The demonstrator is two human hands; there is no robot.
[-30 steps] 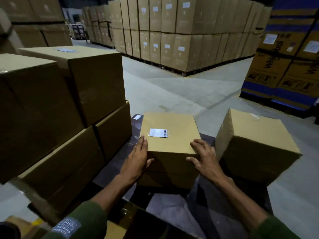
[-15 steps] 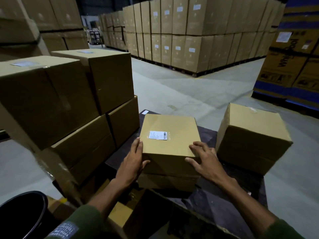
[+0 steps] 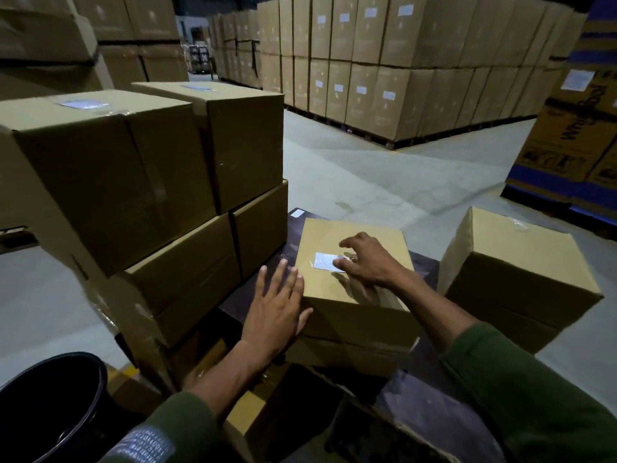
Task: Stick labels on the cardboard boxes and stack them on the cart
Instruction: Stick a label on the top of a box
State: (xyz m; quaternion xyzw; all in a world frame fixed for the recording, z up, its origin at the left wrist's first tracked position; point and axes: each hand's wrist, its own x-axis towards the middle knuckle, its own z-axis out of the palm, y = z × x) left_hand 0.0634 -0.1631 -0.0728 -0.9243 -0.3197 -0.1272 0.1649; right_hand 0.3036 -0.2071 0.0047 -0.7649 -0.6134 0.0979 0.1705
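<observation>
Your right hand [image 3: 369, 262] lies on top of the middle box [image 3: 354, 289], fingers spread apart, with the fingertips on the white label [image 3: 325, 261] that sits on the box's top face. Your left hand [image 3: 275, 309] is flat and open against the left side of the same box, fingers together and pointing up, the thumb on the near face. Neither hand grips anything.

This middle box stands on a dark, flat platform [image 3: 424, 392], probably the cart deck. To the left of the box, a stack of bigger cardboard boxes [image 3: 160, 195] stands two layers high; its top boxes carry pale labels. To the right of the box, a second small box [image 3: 514, 282] sits apart from it, turned at an angle.

Near you, left of the box and lower, you see the rim of a black bucket [image 3: 50, 406]. Beyond the box the grey concrete floor [image 3: 384, 168] is open, and behind it long walls of stacked cartons [image 3: 384, 61] fill the dim warehouse. Far right of the box stand printed cartons with blue bands [image 3: 574, 128].
</observation>
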